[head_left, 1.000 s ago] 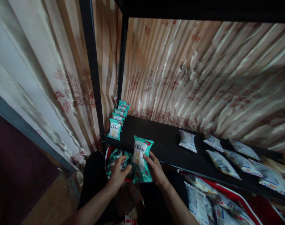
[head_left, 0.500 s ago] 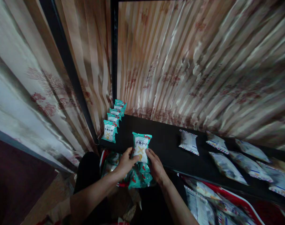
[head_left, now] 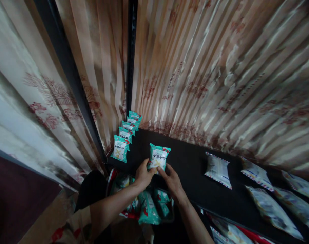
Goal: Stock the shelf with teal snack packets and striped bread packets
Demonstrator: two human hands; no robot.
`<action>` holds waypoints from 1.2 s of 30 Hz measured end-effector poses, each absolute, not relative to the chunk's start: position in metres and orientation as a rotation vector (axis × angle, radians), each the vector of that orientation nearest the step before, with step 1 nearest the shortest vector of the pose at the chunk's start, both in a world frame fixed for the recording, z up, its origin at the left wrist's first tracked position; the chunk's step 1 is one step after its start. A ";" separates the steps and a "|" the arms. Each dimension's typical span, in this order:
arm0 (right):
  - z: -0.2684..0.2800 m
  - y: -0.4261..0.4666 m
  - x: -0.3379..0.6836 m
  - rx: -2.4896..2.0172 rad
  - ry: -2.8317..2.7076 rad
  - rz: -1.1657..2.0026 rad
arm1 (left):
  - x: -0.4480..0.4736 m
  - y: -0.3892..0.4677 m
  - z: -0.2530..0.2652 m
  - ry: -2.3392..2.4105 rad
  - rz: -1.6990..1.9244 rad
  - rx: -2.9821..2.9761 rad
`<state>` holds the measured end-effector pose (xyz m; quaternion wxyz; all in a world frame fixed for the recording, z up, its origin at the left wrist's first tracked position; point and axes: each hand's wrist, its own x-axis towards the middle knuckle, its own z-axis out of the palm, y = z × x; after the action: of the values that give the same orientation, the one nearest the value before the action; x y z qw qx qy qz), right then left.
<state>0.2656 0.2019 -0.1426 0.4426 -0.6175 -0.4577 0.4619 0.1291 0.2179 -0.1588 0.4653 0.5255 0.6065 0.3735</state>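
A teal-and-white snack bag (head_left: 158, 156) is held upright in front of me, its printed face toward me. My left hand (head_left: 144, 175) grips its lower left side, and my right hand (head_left: 171, 178) grips the lower right, with both thumbs on the front. Below my hands, more teal snack bags (head_left: 149, 208) lie in a red basket (head_left: 110, 181) with a white rim. A row of matching bags (head_left: 120, 149) stands at the left end of the black shelf (head_left: 185, 166), one behind another.
White snack bags with striped edges (head_left: 217, 169) lie on the right part of the shelf. Beneath it at lower right, a red container (head_left: 251, 234) holds similar bags. A pleated curtain (head_left: 195, 67) hangs behind, and a dark post (head_left: 131, 61) rises at the back corner.
Both hands have lifted the snack bag forward, away from the basket and over the shelf. My view has shifted, so the white bags sit farther right and lower.
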 end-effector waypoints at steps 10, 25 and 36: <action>-0.158 0.259 0.263 -1.635 -1.131 0.978 | 0.150 0.268 -0.159 1.631 0.968 1.342; -0.175 0.354 0.244 -1.631 -1.224 0.834 | 0.154 0.344 -0.186 1.775 1.247 1.531; -0.188 0.404 0.225 -1.706 -1.259 0.756 | 0.140 0.375 -0.185 1.812 1.185 1.482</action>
<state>0.2246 0.4044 -0.1876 0.4309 -0.6840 -0.5047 0.3031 0.1396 0.3747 -0.1852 0.2560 0.5459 0.6677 0.4366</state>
